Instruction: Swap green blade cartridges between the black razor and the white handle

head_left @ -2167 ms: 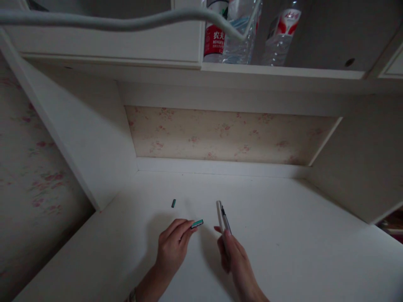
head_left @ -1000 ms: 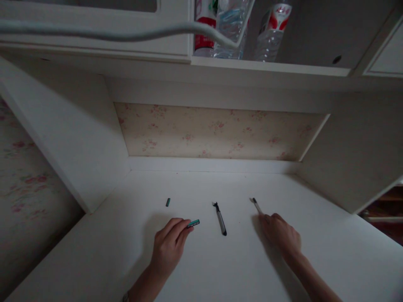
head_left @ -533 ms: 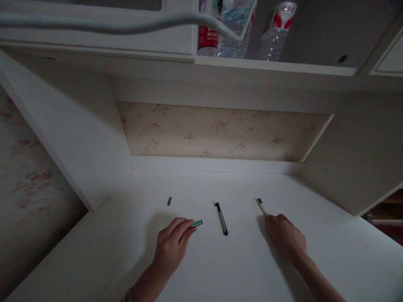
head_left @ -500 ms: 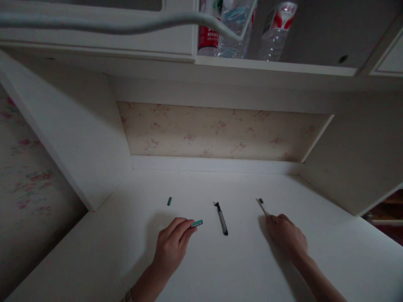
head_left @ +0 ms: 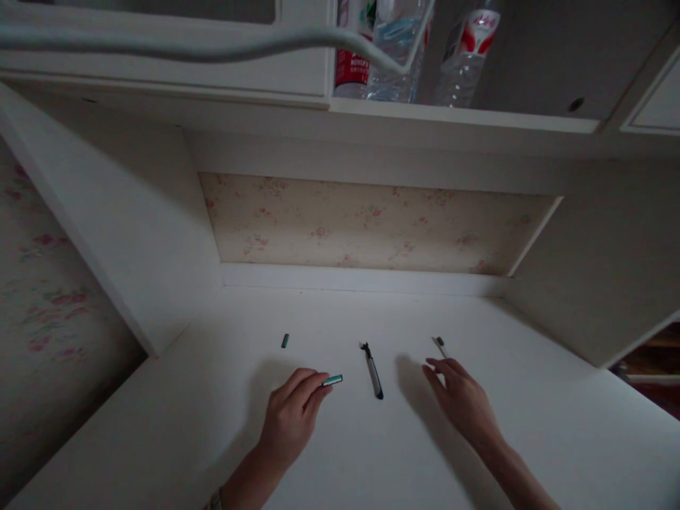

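Note:
My left hand [head_left: 291, 416] rests on the white desk [head_left: 372, 453] with its fingertips pinching a short teal pen piece [head_left: 332, 380]. A black pen refill [head_left: 372, 369] lies on the desk between my hands. My right hand [head_left: 461, 400] hovers over the desk with fingers spread and holds nothing. Just beyond its fingertips lies a thin whitish pen barrel [head_left: 440, 346]. A small teal cap [head_left: 285, 341] sits farther back on the left.
A white side panel [head_left: 122, 234] walls the desk on the left, another on the right. Floral wallpaper [head_left: 372, 227] backs the alcove. Plastic water bottles [head_left: 404, 49] stand on the shelf above. A grey cable [head_left: 212, 44] crosses the top.
My right hand laid the black refill down, carried the whitish barrel to the right, let it go on the desk and opened, drifting left. My left hand stayed put.

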The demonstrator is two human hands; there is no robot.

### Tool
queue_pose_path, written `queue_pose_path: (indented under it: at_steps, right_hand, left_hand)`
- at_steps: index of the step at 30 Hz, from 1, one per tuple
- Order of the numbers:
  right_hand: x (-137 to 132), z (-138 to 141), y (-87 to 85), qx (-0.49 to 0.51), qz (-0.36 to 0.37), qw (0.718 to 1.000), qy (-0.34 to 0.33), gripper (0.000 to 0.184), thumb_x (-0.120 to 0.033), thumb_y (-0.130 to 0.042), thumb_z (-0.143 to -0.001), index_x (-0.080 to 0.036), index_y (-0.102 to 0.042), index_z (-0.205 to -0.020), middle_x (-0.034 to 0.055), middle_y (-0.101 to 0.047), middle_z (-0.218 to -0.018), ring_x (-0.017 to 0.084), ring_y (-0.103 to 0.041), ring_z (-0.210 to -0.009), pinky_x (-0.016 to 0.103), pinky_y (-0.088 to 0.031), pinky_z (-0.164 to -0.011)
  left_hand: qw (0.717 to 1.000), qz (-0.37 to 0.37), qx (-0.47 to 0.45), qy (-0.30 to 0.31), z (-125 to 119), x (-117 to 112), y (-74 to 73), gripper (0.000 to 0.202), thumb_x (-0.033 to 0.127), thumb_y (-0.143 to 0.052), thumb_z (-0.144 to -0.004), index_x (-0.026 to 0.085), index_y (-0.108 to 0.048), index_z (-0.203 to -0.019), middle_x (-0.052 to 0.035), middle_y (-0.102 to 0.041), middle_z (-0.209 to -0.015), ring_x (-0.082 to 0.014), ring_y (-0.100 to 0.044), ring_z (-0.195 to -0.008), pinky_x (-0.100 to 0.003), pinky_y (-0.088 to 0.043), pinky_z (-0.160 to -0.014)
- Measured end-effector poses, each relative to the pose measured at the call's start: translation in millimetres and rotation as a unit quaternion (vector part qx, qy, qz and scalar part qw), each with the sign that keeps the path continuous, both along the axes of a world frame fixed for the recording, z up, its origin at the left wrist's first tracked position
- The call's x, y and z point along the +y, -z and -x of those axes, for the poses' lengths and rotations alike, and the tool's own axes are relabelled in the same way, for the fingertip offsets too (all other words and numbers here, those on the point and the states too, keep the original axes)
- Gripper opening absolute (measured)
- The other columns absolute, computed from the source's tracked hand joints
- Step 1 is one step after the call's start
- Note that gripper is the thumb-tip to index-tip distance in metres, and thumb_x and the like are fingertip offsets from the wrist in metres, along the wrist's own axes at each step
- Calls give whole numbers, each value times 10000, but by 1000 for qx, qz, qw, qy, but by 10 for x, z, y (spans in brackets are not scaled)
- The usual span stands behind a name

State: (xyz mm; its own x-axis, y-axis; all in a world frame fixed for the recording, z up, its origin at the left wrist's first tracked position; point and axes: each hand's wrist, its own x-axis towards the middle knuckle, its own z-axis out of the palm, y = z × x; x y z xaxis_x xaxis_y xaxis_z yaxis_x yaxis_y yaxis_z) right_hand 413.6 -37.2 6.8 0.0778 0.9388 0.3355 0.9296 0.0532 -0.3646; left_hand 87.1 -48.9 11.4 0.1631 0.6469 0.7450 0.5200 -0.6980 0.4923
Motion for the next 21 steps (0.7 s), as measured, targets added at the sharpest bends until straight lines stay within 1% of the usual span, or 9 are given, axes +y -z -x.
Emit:
queue_pose_path:
  at_steps: [2, 3, 4, 6, 9, 11, 14, 18, 21]
  right_hand:
    - [-97, 340, -108, 65, -22, 991, -112, 374, -448, -371, -975, -202, -634, -1079, 78, -596, -1053, 196, -609, -716, 306, -503, -668]
    - [-145, 512, -163, 86, -34, 984, -154, 354, -435, -381, -980, -207, -628, -1091, 80, -593, -1048, 197, -606, -723, 307, -508, -670]
    - [-186, 675, -216, 100, -40, 975, -196, 329, -416, -401, -980, -212, -615, -1124, 84, -587, -1057, 210, -606, -797, 312, -513, -714]
    - [-236, 952, -301, 121, -53, 958, -253, 289, -377, -444, -977, -222, -592, -1171, 88, -573, -1082, 227, -584, -926, 331, -503, -807]
    - [-227, 1220, -367, 134, -65, 942, -301, 268, -334, -491, -968, -232, -575, -1201, 88, -568, -1092, 234, -559, -992, 353, -485, -866]
    - [-193, 1312, -380, 138, -65, 933, -325, 249, -307, -504, -966, -234, -579, -1192, 84, -574, -1074, 232, -562, -980, 353, -490, -858]
    - [-154, 1369, -380, 140, -68, 923, -352, 220, -271, -499, -971, -227, -588, -1167, 81, -584, -1044, 227, -568, -947, 353, -495, -833]
    - [-155, 1366, -370, 134, -68, 921, -360, 211, -258, -487, -979, -229, -599, -1156, 80, -593, -1012, 223, -569, -907, 355, -493, -809]
    - [-176, 1334, -367, 127, -60, 923, -358, 215, -280, -476, -986, -233, -613, -1145, 76, -600, -994, 216, -574, -884, 341, -492, -793]
  left_hand:
    - [1000, 7, 1, 6, -8, -8, 10, 127, 201, -557, -910, 203, -620, -1020, -47, -622, -888, -136, -617, -761, -225, -521, -683]
    - [1000, 9, 1, 9, -12, -11, 15, 129, 201, -555, -910, 205, -620, -1022, -49, -622, -890, -138, -617, -766, -227, -521, -684]
    - [1000, 11, 1, 12, -17, -13, 18, 132, 202, -554, -911, 208, -622, -1023, -49, -621, -891, -140, -616, -769, -228, -520, -686]
    - [1000, 17, 2, 18, -25, -14, 23, 142, 200, -553, -911, 215, -624, -1033, -48, -620, -896, -142, -616, -779, -231, -519, -698]
    - [999, 31, 8, 30, -31, -17, 29, 162, 196, -538, -917, 217, -621, -1054, -48, -622, -913, -147, -617, -802, -237, -521, -722]
    - [999, 37, 9, 36, -31, -19, 31, 175, 190, -518, -924, 216, -618, -1066, -51, -622, -924, -152, -617, -824, -242, -523, -741]
    - [998, 41, 7, 43, -30, -20, 30, 183, 183, -507, -928, 218, -612, -1074, -50, -618, -927, -151, -614, -836, -242, -521, -753]
    - [998, 51, 8, 43, -37, -26, 19, 168, 197, -504, -931, 212, -616, -1056, -52, -617, -918, -151, -613, -826, -241, -519, -752]
    - [997, 65, 17, 48, -49, -38, 17, 173, 218, -501, -934, 220, -616, -1064, -53, -619, -938, -157, -612, -854, -248, -519, -775]
